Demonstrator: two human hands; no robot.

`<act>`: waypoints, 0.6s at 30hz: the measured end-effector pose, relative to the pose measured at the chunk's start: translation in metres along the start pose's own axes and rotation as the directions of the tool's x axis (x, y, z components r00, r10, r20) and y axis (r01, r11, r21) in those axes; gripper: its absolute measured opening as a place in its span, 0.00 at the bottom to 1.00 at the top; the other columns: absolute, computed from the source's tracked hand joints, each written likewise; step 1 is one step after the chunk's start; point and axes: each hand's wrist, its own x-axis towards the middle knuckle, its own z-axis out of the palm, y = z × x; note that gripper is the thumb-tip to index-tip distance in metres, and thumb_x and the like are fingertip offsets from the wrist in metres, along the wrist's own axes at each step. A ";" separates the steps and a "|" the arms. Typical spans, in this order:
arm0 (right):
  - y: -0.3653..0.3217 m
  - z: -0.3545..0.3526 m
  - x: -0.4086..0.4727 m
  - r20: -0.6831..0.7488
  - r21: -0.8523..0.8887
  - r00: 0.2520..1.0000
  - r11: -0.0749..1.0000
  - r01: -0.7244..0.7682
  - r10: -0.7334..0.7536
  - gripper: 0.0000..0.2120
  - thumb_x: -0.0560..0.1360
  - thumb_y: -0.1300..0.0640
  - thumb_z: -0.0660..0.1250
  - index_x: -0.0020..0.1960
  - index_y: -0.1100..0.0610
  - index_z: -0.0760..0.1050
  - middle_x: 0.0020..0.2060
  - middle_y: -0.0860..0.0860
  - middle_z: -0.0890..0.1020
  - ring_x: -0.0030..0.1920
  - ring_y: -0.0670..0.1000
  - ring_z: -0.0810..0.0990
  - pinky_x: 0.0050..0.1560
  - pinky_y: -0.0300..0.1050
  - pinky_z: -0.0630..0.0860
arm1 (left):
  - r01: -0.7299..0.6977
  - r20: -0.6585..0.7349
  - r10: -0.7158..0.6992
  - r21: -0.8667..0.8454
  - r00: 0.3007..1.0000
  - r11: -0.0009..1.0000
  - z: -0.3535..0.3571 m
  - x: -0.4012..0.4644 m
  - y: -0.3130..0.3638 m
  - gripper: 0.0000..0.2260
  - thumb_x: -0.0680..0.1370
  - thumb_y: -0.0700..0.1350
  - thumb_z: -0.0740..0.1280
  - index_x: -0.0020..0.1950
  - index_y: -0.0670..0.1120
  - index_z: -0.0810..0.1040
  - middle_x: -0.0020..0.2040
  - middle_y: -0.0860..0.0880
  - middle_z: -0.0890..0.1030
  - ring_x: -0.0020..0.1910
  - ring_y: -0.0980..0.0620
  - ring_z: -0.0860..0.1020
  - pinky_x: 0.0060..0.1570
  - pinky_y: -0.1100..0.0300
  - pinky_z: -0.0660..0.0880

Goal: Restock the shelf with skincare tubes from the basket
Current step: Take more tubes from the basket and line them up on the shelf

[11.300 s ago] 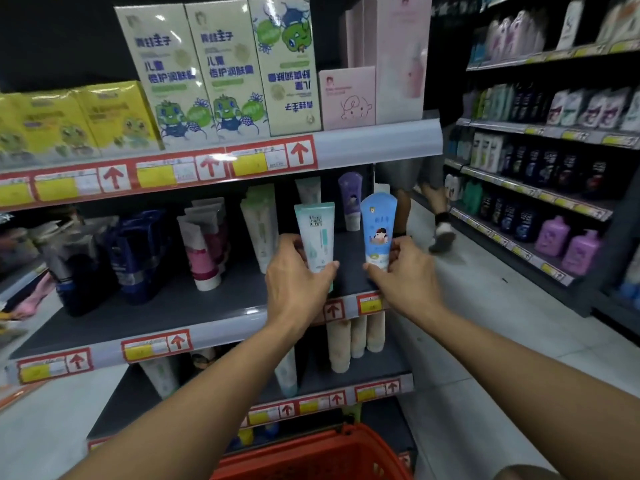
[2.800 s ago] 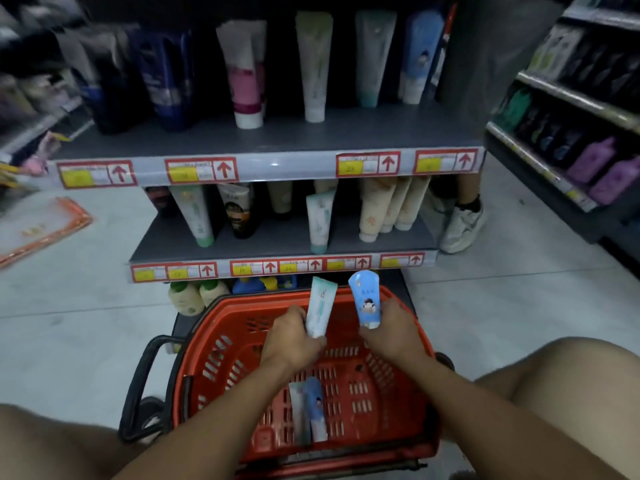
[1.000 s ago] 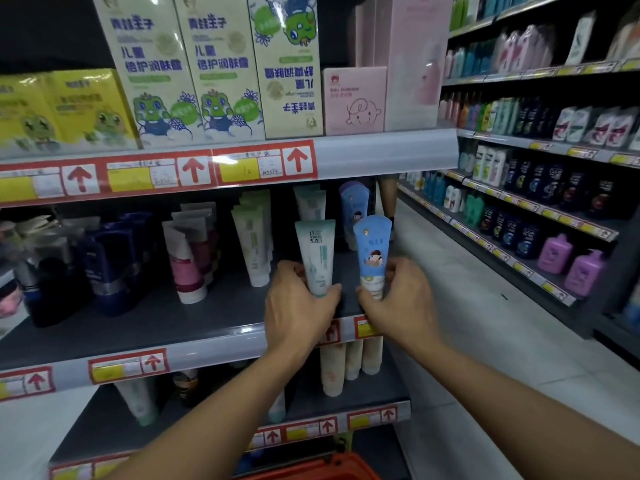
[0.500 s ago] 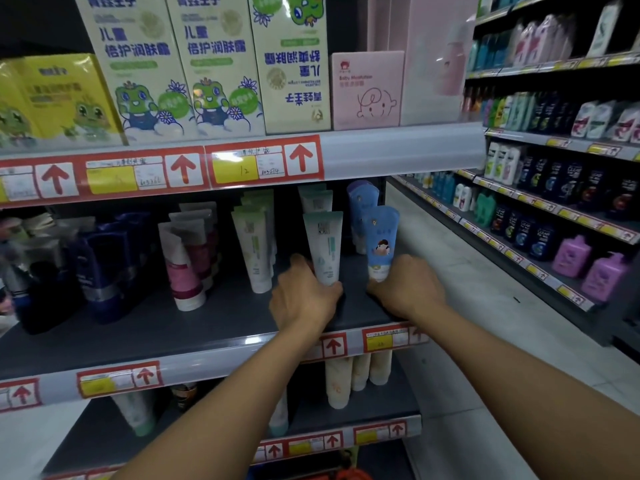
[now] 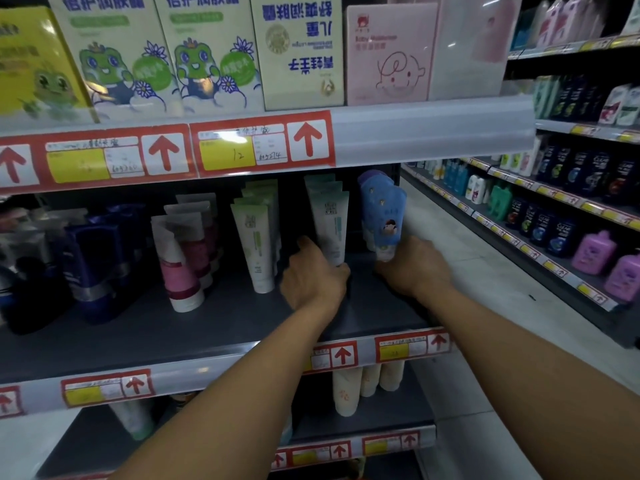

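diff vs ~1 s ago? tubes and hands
Both hands pushed deeper onto the shelf: left hand carried the mint tube back against its row, right hand the blue tube against its row. Both remain gripped at the base. Neighbouring tubes and boxes unchanged.

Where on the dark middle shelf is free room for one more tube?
Bare dark shelf board runs along the front edge, before the pink-and-white tubes and pale green tubes. The back is crowded; the left hand and right hand fill the right end.
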 end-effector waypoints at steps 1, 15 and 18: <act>0.000 0.001 0.001 0.000 0.002 1.000 1.000 -0.004 0.004 0.27 0.68 0.40 0.75 0.61 0.54 0.79 0.51 0.55 0.83 0.49 0.58 0.83 0.47 0.52 0.82 | 0.000 -0.007 0.000 -0.003 1.000 1.000 0.002 0.001 0.000 0.27 0.72 0.55 0.77 0.64 0.45 0.71 0.60 0.44 0.81 0.57 0.40 0.82 0.46 0.50 0.78; 0.000 0.020 0.012 -0.044 -0.031 0.999 0.999 -0.006 0.004 0.26 0.73 0.38 0.69 0.60 0.57 0.78 0.52 0.56 0.82 0.49 0.58 0.82 0.46 0.50 0.80 | -0.012 -0.014 0.012 -0.024 1.000 1.000 0.011 0.010 -0.004 0.26 0.76 0.57 0.74 0.66 0.46 0.69 0.62 0.44 0.81 0.59 0.40 0.81 0.50 0.47 0.80; -0.001 0.019 0.011 -0.051 -0.046 0.999 0.999 0.003 -0.005 0.27 0.72 0.37 0.69 0.61 0.57 0.77 0.54 0.57 0.80 0.50 0.59 0.82 0.45 0.50 0.79 | -0.011 -0.008 0.011 -0.026 1.000 1.000 0.011 0.010 -0.005 0.27 0.76 0.58 0.74 0.66 0.46 0.69 0.63 0.44 0.80 0.60 0.41 0.81 0.49 0.49 0.79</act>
